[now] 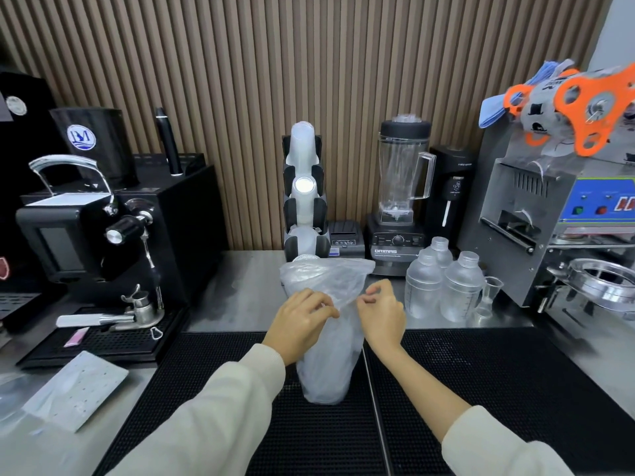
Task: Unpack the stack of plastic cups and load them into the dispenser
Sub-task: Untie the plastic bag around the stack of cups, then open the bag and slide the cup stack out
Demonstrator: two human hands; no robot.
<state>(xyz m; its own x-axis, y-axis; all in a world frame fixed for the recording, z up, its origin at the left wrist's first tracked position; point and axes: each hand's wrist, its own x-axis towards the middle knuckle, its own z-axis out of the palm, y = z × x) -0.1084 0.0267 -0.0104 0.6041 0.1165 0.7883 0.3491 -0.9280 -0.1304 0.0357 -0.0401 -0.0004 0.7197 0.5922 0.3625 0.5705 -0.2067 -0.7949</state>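
The bagged stack of cups [326, 355] stood upright on the black bar mat [481, 389], dispenser [304, 201] behind it at the wall. The left hand [302, 321] pinched the plastic wrap's loose top; the right hand [379, 312] hovered beside it, fingers curled, seemingly holding nothing. Best peeled downward, steadying the stack so it wouldn't topple.

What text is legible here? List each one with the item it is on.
"ORIMAS": front of the blender base.
"BM": round sticker on the black canister.
Receipt printer label: too small to read.
Cup sealer's blue panel: red characters cut off, unreadable.
Shaker bottle markings: too faint.
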